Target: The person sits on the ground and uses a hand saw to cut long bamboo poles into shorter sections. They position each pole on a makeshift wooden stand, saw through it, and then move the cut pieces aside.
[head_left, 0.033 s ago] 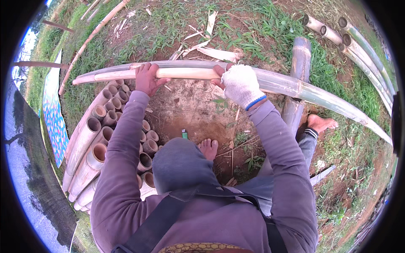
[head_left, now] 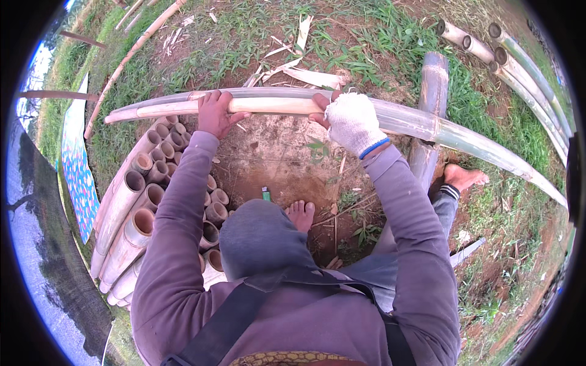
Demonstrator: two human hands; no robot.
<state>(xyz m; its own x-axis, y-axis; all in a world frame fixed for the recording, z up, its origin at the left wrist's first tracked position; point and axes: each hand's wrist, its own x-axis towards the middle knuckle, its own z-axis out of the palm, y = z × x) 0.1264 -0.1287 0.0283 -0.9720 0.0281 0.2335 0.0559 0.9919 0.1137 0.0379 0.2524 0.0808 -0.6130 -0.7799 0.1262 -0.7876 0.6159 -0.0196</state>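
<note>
A long bamboo pole (head_left: 403, 118) lies crosswise in front of me, its stretch between my hands pale and peeled. My left hand (head_left: 215, 114), bare, is closed over it left of the middle, thumb toward the right. Farther right, my right hand (head_left: 354, 120) grips the same pole. It wears a white knit glove with a blue cuff, and bare fingertips show at its left side. Whether the right hand also holds a small tool is hidden. To the right, the pole crosses over a thick bamboo log (head_left: 434, 85).
Cut bamboo tubes (head_left: 131, 189) are stacked at my left. More bamboo lengths (head_left: 525, 76) lie at the far right. A green lighter (head_left: 266, 194) is on the soil near my foot (head_left: 300, 215). Pale shavings (head_left: 314, 77) are scattered beyond the pole. A long blade-like strip (head_left: 467, 252) lies right.
My right hand has shifted slightly to the right along the pole, and my left hand a touch to the right too. The pole stays in place.
</note>
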